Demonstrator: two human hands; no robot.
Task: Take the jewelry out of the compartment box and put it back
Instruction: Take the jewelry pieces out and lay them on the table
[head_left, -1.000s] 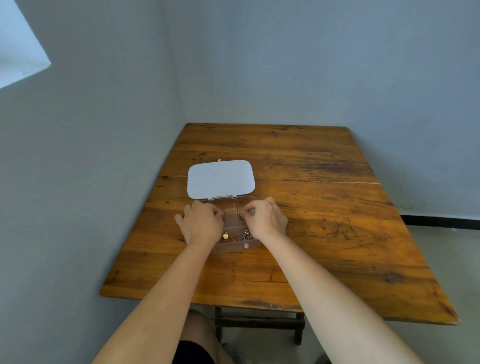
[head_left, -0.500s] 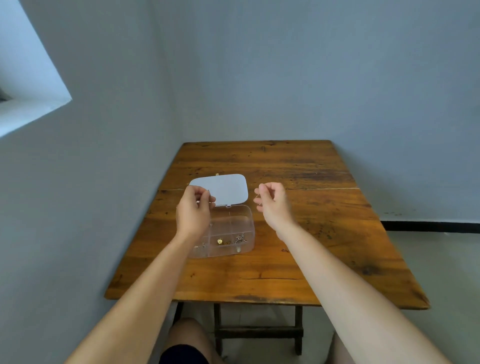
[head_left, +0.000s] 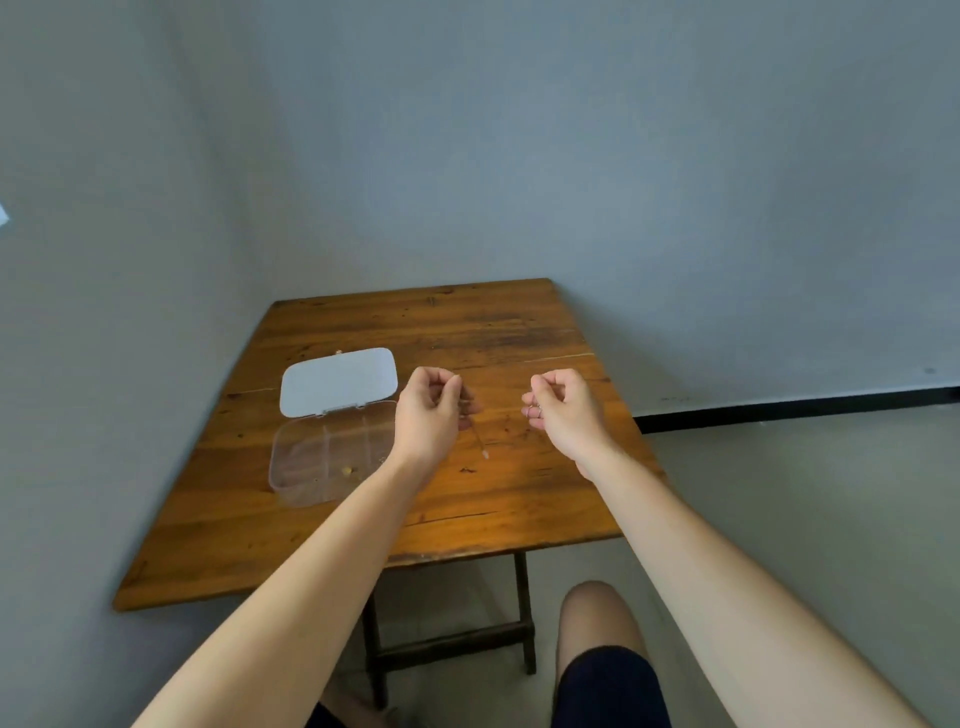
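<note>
A clear plastic compartment box (head_left: 311, 462) lies on the wooden table (head_left: 498, 499) at its left side, lid (head_left: 337, 382) flung open toward the wall. A small gold piece (head_left: 347, 471) rests in a near compartment. My left hand (head_left: 431, 410) hovers right of the box, fingers pinched on a thin chain (head_left: 479, 441) that dangles with a small pale pendant at its end. My right hand (head_left: 563, 402) floats further right, fingers curled around small silver rings (head_left: 534, 411).
The table stands in a corner, with grey walls at the left and back. Its right and near edges drop to a pale floor. My knee (head_left: 597, 618) and dark shorts show below the near edge, beside the table's dark legs.
Both hands have lifted from the box and moved right, each carrying jewelry. The view has swung right, so the box now sits further left.
</note>
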